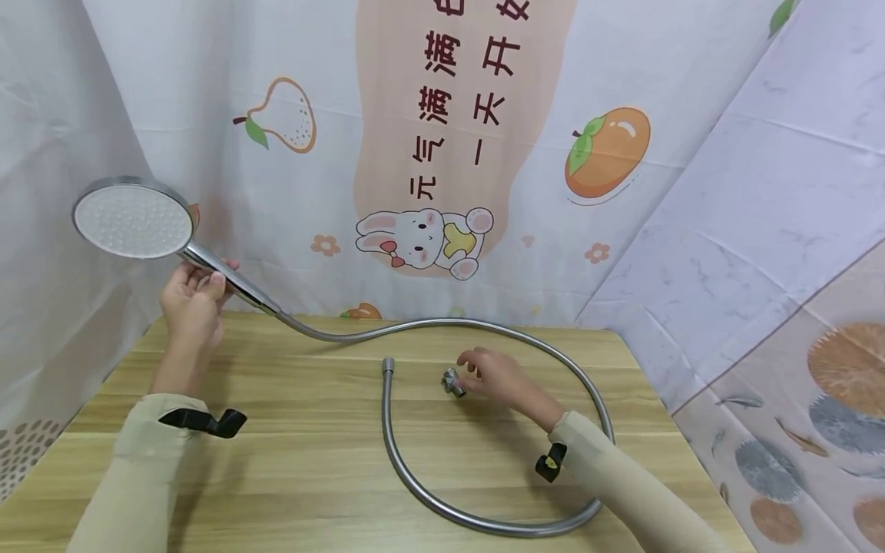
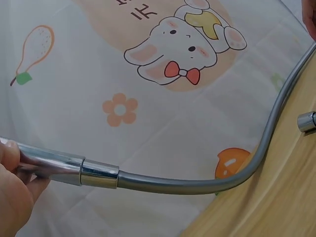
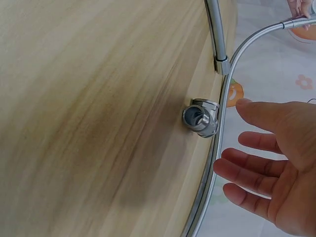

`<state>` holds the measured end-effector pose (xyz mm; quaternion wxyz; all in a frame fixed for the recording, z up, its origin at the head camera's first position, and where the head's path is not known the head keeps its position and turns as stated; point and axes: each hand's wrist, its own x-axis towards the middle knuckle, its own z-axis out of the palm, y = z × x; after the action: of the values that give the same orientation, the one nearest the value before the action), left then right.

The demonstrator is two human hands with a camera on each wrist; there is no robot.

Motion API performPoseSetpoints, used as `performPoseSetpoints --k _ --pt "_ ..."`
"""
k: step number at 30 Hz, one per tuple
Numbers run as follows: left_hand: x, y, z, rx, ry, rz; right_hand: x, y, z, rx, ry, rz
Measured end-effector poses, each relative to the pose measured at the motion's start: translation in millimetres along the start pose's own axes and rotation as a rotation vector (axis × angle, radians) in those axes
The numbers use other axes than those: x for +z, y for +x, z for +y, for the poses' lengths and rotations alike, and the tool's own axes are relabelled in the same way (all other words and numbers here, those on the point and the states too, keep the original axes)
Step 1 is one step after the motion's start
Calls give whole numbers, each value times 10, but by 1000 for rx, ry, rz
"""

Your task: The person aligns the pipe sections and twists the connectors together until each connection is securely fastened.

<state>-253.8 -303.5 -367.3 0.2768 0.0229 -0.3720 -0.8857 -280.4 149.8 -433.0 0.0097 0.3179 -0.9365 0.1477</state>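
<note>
In the head view, my left hand grips the chrome handle of a shower head at the left, lifted above the table. Its round white spray face is towards me. From the handle's end a metal shower hose runs right, loops round the table and ends in a free connector. Beside a small chrome pipe fitting on the wood, my right hand is held with fingers loosely extended. The right wrist view shows the fitting's round opening and a gap between it and the fingers.
The wooden table ends at a patterned fabric backdrop, which also hangs along both sides. The hose loop passes under or behind my right forearm. Black straps sit on the sleeves.
</note>
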Motion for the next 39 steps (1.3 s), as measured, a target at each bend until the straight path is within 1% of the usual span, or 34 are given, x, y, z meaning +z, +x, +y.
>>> performPoseSetpoints --k 3,4,8,11,17,19,20,22,27,34,39 --pt "-24 0 -12 -25 -22 35 17 -15 -3 8 3 -15" --pt "-30 3 -20 -37 -42 44 21 -20 -6 10 8 -16" --pt "-28 13 -79 -65 -76 66 32 -31 -19 12 13 -15" --pt "-16 22 -142 -83 -83 74 40 -34 -20 9 1 -7" --pt "7 57 -251 -118 -107 134 65 -17 -1 21 -26 -13" --pt "4 57 -280 -127 -100 149 72 -12 4 25 -34 -14" --pt "-2 55 -291 -136 -101 158 76 -10 5 26 -41 -14" --pt "-21 46 -312 -150 -75 180 87 -3 7 33 -44 -17" --pt "-103 23 -362 -195 -43 240 127 6 24 30 -56 -28" --pt "-197 7 -457 -250 -151 330 177 21 36 21 -67 -28" --pt "-224 -20 -560 -270 -142 374 192 32 11 14 -60 -27"
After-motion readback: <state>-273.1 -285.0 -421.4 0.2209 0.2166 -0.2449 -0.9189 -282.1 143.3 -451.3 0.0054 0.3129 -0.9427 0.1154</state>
